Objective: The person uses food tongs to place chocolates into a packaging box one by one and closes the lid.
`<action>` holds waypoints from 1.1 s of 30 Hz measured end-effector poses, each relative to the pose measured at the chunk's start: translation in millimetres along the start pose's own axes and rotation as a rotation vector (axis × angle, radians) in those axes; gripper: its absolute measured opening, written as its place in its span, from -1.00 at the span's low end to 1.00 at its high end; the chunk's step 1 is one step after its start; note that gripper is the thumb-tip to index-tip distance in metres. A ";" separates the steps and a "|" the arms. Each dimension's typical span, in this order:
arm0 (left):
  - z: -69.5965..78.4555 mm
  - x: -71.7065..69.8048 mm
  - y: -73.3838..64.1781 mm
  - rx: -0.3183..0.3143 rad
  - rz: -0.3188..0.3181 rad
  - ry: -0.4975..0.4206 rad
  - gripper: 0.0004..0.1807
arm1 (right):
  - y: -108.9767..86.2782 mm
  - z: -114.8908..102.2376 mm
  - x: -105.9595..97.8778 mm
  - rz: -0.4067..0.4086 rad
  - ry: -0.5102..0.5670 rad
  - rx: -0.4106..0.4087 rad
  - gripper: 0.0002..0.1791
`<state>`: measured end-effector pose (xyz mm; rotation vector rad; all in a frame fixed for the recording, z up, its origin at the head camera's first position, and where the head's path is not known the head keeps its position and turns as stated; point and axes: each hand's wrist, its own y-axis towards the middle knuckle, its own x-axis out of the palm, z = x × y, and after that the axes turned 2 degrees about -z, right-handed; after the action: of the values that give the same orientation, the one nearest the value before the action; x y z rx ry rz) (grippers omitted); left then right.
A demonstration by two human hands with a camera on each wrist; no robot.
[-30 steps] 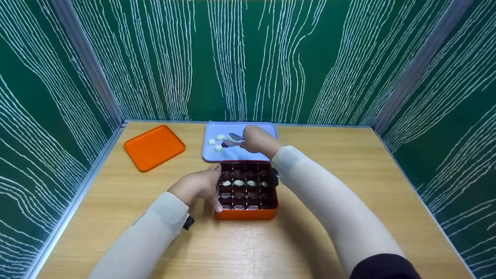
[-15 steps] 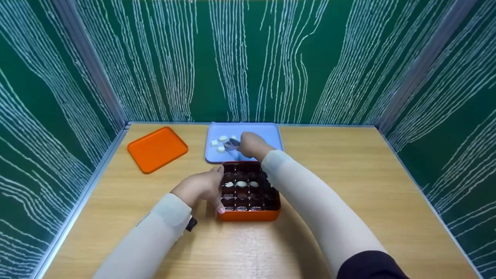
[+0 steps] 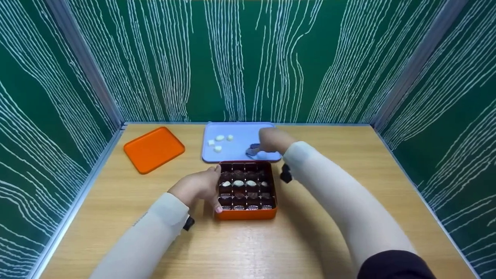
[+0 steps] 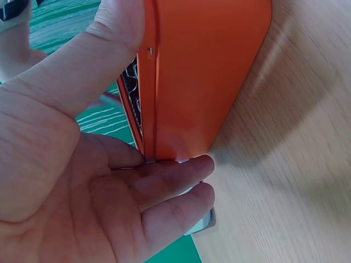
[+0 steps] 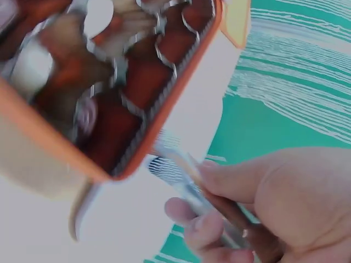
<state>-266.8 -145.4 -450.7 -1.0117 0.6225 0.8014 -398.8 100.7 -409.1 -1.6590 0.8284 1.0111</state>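
Observation:
My left hand (image 3: 199, 186) holds the left side of an orange box (image 3: 248, 215), its thumb at the near left corner. In the left wrist view, the fingers (image 4: 170, 183) extend along the box's end. Inside, a dark divided insert (image 3: 239, 201) carries dark and white chocolates (image 3: 238, 183). My right hand (image 3: 274, 140) grips metal tongs (image 3: 254, 149) over the right part of a light blue tray (image 3: 241, 130). The right wrist view is blurred, and the tong tips are hidden behind the box corner, so I cannot tell whether they hold a piece.
Several white chocolates (image 3: 219, 138) lie on the left part of the blue tray, behind the box. At the back left of the wooden table (image 3: 162, 224) is an orange lid (image 3: 154, 150). Green walls with white lines (image 3: 248, 58) enclose the table.
My right hand and the tongs have moved right across the blue tray, away from the white chocolates. The dark piece earlier at the tong tips no longer shows there. My left hand stays on the box.

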 end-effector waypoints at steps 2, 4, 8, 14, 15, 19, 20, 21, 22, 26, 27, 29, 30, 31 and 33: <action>0.8 -0.3 -0.4 -0.003 -0.006 0.000 0.78 | -3.6 9.1 -6.2 -0.031 -0.022 0.011 -0.28; 1.4 -0.7 -1.5 -0.004 -0.011 -0.001 0.77 | -4.9 15.7 -11.1 -0.054 -0.049 0.017 -0.24; 1.7 -0.8 -3.8 0.004 -0.005 -0.004 0.76 | -4.4 22.7 -14.8 -0.057 -0.036 0.052 -0.30; 2.7 -0.9 -3.6 -0.009 -0.014 -0.001 0.77 | -7.7 24.3 -4.9 0.065 -0.024 0.040 -0.49; 2.9 -0.8 -3.3 -0.011 -0.017 0.001 0.77 | -8.4 24.0 -2.4 0.082 -0.026 0.028 -0.52; 3.2 -0.3 -1.4 -0.009 -0.019 0.015 0.75 | -10.2 22.7 6.7 0.130 -0.045 -0.010 -0.66; 3.0 -0.1 -0.9 -0.008 -0.020 0.014 0.75 | -10.2 22.1 8.1 0.136 -0.050 -0.019 -0.66; 2.6 0.2 -0.5 -0.007 -0.019 0.009 0.75 | -10.4 21.5 9.3 0.143 -0.050 -0.021 -0.62; 2.4 0.3 -0.2 -0.006 -0.018 0.006 0.75 | -10.5 21.0 10.3 0.149 -0.052 -0.022 -0.58; 1.1 0.4 -0.1 -0.005 -0.019 -0.012 0.76 | -10.0 19.5 11.3 0.148 -0.030 -0.018 -0.37; 0.6 0.4 -0.4 -0.003 -0.019 -0.015 0.76 | -10.1 19.1 10.7 0.148 -0.027 -0.017 -0.33; -0.2 0.0 -0.9 0.000 -0.015 -0.020 0.77 | -10.9 18.4 8.8 0.146 -0.013 -0.009 -0.41; -0.7 -0.2 -1.0 0.000 -0.015 -0.022 0.77 | -11.7 17.8 7.4 0.146 -0.012 -0.006 -0.47; -1.0 -0.3 -1.3 0.002 -0.013 -0.024 0.78 | -13.4 17.3 5.7 0.149 -0.014 -0.005 -0.52; -1.9 -0.3 -1.5 0.004 -0.012 -0.030 0.79 | -19.8 14.7 1.3 0.159 -0.024 -0.009 -0.61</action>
<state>-265.9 -147.7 -450.5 -0.9974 0.5915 0.8030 -384.3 120.3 -405.1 -1.6048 0.9523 1.1429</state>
